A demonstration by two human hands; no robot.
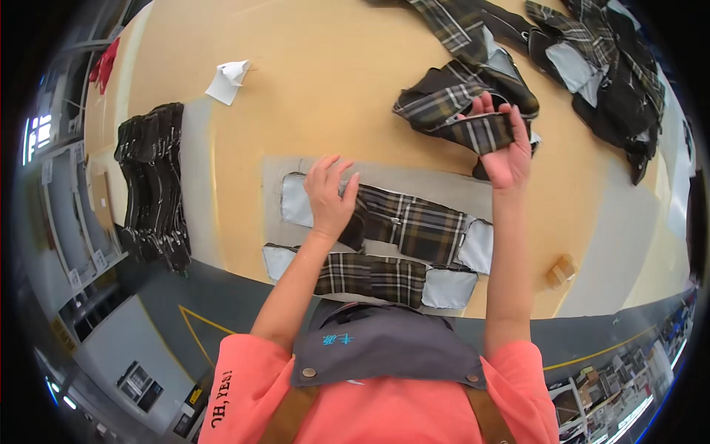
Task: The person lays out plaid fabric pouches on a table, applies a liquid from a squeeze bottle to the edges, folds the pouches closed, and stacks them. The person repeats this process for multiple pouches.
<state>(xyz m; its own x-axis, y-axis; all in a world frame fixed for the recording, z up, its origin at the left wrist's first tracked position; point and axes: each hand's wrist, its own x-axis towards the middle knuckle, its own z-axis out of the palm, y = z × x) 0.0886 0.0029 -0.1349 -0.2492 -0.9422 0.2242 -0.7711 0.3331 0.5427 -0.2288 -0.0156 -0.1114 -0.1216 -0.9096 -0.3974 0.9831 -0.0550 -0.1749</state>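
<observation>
My right hand (pixel 506 157) grips a folded plaid fabric piece (pixel 462 132) in dark brown, olive and white, raised at the near end of a heap. Its fingers curl over the upper edge, with the thumb along the right side. My left hand (pixel 330 194) has its fingers apart over the left end of a flat plaid panel (pixel 425 226); whether it touches the cloth I cannot tell. Pale light-blue patches end that panel. A second plaid panel (pixel 370 275) lies nearer my body, also with pale ends, partly hidden by my left forearm.
Plaid and black pieces heap up at the far right (pixel 592 66). A stack of dark cut pieces (pixel 154 185) lies at the table's left. A white scrap (pixel 228 81), a red cloth (pixel 105 65) and a small tan block (pixel 561 271) rest on the table (pixel 310 89).
</observation>
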